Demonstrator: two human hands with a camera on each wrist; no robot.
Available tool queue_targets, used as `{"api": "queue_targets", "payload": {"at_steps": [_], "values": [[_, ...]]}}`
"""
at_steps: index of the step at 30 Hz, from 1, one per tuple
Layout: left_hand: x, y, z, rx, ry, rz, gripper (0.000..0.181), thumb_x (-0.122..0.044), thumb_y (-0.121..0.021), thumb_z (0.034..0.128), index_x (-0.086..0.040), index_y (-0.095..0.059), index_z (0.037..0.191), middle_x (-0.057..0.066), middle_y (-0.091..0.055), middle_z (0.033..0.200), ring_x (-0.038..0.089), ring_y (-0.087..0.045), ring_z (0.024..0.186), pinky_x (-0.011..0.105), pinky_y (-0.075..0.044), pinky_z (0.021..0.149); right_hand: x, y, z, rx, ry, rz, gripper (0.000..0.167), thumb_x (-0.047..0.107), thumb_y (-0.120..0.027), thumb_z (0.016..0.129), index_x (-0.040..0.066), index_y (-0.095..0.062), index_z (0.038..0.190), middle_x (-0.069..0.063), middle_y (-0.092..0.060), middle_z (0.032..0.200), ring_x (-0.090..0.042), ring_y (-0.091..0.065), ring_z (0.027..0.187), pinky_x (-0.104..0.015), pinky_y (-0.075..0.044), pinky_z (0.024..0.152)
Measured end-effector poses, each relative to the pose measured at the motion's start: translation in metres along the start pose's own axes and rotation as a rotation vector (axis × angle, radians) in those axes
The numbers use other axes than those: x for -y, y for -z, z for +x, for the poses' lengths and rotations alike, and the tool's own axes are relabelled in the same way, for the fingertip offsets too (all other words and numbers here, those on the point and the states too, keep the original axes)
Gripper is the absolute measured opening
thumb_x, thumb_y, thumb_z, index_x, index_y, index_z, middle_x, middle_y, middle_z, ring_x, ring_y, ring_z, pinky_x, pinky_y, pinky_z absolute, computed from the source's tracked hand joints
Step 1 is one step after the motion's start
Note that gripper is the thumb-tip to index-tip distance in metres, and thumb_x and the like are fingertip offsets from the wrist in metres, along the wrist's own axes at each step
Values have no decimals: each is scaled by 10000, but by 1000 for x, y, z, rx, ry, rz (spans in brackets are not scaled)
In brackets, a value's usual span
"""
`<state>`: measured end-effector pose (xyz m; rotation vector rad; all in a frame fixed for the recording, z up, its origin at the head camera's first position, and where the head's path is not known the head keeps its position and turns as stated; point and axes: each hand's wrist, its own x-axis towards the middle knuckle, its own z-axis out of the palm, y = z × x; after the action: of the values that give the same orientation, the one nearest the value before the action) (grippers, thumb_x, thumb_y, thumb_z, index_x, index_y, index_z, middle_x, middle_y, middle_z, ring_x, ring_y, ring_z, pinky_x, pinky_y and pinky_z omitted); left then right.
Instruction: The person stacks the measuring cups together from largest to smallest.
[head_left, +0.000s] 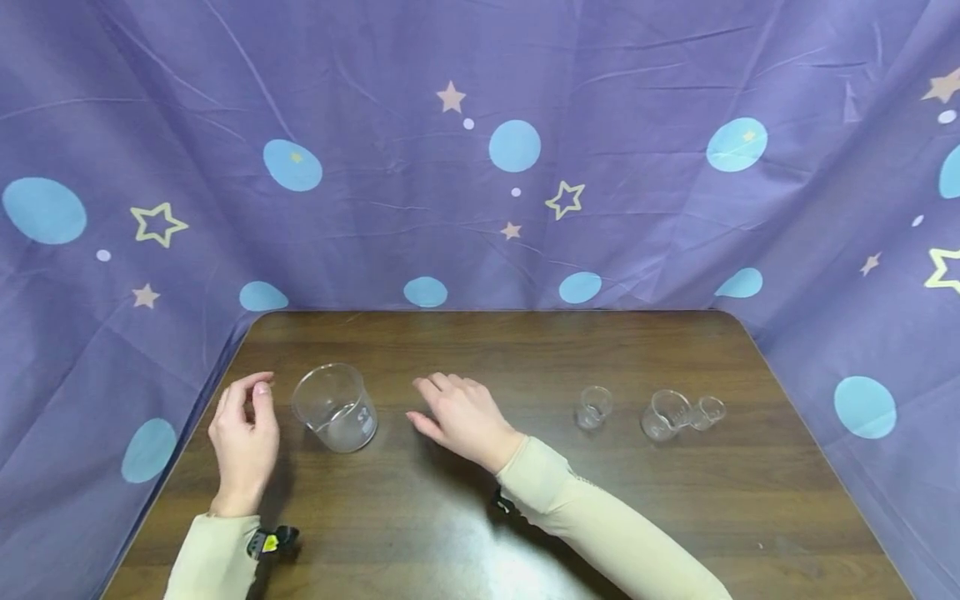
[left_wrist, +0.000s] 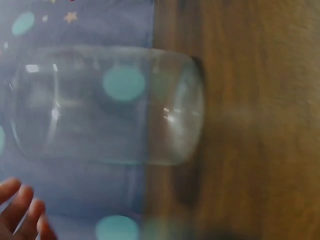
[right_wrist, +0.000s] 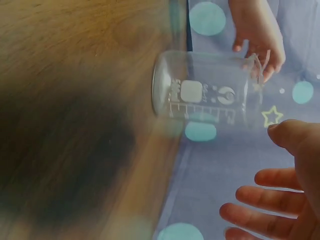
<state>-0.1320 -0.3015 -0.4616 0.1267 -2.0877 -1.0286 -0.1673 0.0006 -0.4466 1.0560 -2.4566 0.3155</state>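
Observation:
A large clear glass beaker (head_left: 335,412) with white markings stands upright on the table's left side, between the two hands. My left hand (head_left: 243,433) is just left of it, raised, fingers loosely bent and holding nothing. To the beaker's right hovers my right hand (head_left: 463,414), apart from the glass. In the right wrist view the right hand's fingers (right_wrist: 267,202) are spread and nothing lies between them. The beaker (right_wrist: 205,90) shows its printed scale there, with the left hand (right_wrist: 260,37) behind its rim. Fingertips (left_wrist: 22,207) of the left hand appear beside the beaker (left_wrist: 110,105) in the left wrist view.
Three smaller glass beakers stand on the right half of the wooden table (head_left: 465,550): one beaker (head_left: 594,408) nearer the middle, a wider beaker (head_left: 663,417), and the smallest beaker (head_left: 707,412) close beside it. A purple patterned curtain (head_left: 375,233) surrounds the table's back and sides.

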Motion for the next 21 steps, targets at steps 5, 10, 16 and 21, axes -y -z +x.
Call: {"api": "queue_targets", "payload": {"at_steps": [5, 10, 16, 21], "values": [[22, 3, -4, 187, 121, -158, 296, -100, -483, 1100, 65, -689, 1234, -196, -688, 1014, -49, -636, 897, 74, -481, 736, 13, -9, 17, 39, 1, 23, 470, 480, -645, 1012, 111, -663, 1302, 2, -734, 1136, -181, -729, 938, -326, -618, 734], [32, 2, -7, 336, 96, -283, 318, -51, -434, 1111, 142, -617, 1286, -240, -671, 1122, -50, -661, 958, 119, -549, 724, 24, -19, 34, 50, -3, 45, 514, 532, -640, 1002, 118, -665, 1306, 12, -737, 1144, -149, -729, 942, -289, -614, 701], [38, -3, -10, 437, 62, -431, 386, -78, -353, 1132, 193, -551, 1324, -154, -694, 1237, 9, -681, 1031, 164, -575, 750, 33, -31, 46, 96, -38, 123, 514, 571, -663, 975, 150, -675, 1271, 49, -722, 1068, -98, -702, 902, -253, -596, 650], [40, -5, -12, 462, 66, -486, 368, -36, -342, 1123, 210, -536, 1315, -128, -695, 1264, 33, -677, 1069, 168, -575, 768, 40, -36, 52, 127, -73, 161, 507, 582, -681, 958, 158, -665, 1236, 65, -697, 991, -87, -680, 826, -255, -585, 618]]}}
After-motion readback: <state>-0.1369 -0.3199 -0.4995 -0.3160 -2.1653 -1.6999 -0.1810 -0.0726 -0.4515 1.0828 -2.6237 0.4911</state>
